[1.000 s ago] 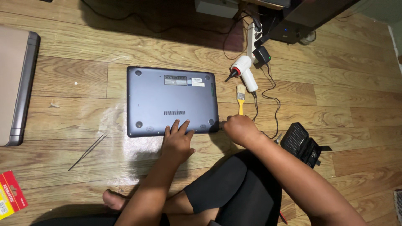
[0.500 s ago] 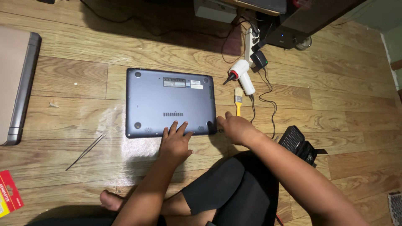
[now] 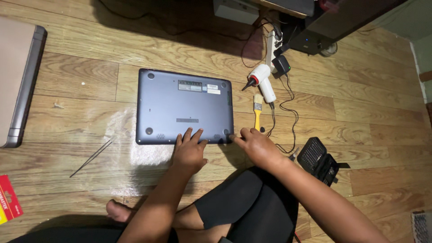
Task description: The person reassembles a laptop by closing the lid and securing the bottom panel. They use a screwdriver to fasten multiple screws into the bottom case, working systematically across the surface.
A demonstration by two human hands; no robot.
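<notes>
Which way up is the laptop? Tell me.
Upside down, lid shut: the laptop lies flat on the floor, its underside with rubber feet and vent slots facing up.

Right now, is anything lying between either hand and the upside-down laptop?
Nothing visible does. The left hand rests its fingers on the laptop near edge, and the right hand touches its near right corner. The brush lies off beside it.

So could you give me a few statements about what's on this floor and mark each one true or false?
1. The laptop lies bottom side up on the wooden floor. True.
2. The left hand rests on the laptop's near edge. True.
3. The right hand holds the yellow-handled brush. False: the brush lies on the floor beyond that hand, whose fingers touch the laptop's near right corner.
4. The tweezers lie on top of the laptop. False: they lie on the floor to its left.
</notes>
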